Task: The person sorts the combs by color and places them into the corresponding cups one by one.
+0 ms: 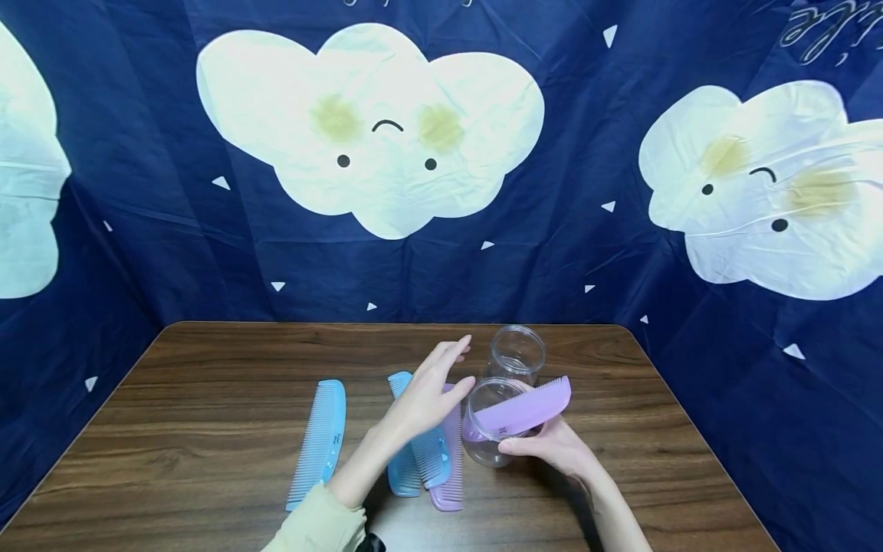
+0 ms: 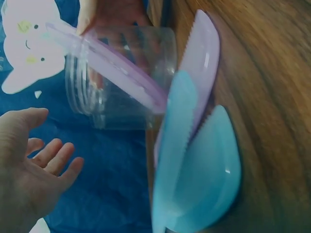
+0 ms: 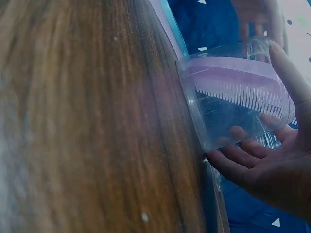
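Observation:
My right hand (image 1: pixel 555 445) grips a clear plastic jar (image 1: pixel 487 455) standing on the table, thumb near the rim and fingers along its side. Inside that jar a purple comb (image 1: pixel 527 409) leans to the right, its upper end jutting past the rim. Just left of the jar, my left hand (image 1: pixel 421 400) hovers with relaxed fingers and holds nothing; the left wrist view shows its palm (image 2: pixel 36 179) bare. Below it lie two overlapping blue combs (image 2: pixel 209 179) and another purple comb (image 2: pixel 206 48), partly covered by the upper blue one.
A second clear jar (image 1: pixel 517 356) stands behind the gripped one, partly hidden by it. One more blue comb (image 1: pixel 320 433) lies apart on the left of the wooden table (image 1: pixel 186 429). Dark blue cloth (image 1: pixel 572 276) with white clouds hangs behind the table.

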Action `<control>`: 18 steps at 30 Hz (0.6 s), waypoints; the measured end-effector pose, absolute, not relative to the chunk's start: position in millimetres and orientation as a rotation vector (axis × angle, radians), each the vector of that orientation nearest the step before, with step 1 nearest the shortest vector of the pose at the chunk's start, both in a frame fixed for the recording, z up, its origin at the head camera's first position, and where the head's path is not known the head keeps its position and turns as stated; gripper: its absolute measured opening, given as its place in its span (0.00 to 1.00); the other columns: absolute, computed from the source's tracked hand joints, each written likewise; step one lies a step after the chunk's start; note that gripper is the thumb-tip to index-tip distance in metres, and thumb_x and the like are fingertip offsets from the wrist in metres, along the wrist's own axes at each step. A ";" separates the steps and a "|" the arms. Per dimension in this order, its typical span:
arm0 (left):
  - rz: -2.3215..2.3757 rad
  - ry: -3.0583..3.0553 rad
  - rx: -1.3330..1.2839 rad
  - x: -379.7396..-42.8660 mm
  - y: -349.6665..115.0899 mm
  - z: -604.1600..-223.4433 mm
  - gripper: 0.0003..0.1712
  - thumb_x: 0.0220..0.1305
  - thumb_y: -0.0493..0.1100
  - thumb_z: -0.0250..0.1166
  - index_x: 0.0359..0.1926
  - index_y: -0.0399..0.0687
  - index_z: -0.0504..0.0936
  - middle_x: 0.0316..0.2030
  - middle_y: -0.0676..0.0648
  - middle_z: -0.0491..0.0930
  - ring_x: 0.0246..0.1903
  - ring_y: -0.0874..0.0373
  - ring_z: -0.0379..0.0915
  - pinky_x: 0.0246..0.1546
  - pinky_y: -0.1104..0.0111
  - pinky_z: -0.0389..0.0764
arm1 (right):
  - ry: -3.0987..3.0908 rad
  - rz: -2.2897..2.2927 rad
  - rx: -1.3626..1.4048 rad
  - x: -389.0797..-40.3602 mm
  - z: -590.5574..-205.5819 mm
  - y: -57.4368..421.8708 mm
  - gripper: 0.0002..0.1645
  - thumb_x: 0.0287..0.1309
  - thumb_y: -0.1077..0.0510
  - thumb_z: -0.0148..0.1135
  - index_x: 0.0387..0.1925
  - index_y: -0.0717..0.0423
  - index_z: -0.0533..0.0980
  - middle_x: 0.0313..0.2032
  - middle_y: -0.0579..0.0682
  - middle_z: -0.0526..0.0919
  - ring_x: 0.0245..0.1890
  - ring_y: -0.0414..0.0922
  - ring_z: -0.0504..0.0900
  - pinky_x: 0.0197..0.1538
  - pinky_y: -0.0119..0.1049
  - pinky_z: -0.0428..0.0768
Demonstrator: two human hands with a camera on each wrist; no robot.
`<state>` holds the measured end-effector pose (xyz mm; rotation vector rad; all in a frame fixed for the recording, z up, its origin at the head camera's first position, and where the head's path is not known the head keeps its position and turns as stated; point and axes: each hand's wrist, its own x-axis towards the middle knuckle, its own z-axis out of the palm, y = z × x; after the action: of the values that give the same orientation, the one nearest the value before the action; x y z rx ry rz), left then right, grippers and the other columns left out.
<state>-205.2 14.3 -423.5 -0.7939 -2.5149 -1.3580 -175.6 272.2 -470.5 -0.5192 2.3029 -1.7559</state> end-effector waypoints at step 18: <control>-1.293 -2.684 -0.641 -227.2 7.7 -453.5 0.33 0.70 0.41 0.64 0.73 0.41 0.70 0.61 0.41 0.79 0.65 0.44 0.75 0.65 0.49 0.77 | 2.297 -1.770 -0.516 -174.8 -469.6 272.5 0.55 0.50 0.60 0.79 0.76 0.57 0.60 0.63 0.62 0.79 0.58 0.34 0.77 0.61 0.28 0.72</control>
<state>-227.2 7.7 -453.5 -0.6412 -2.6842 -1.2930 -174.8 272.5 -469.6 -0.5159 2.2966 -1.7697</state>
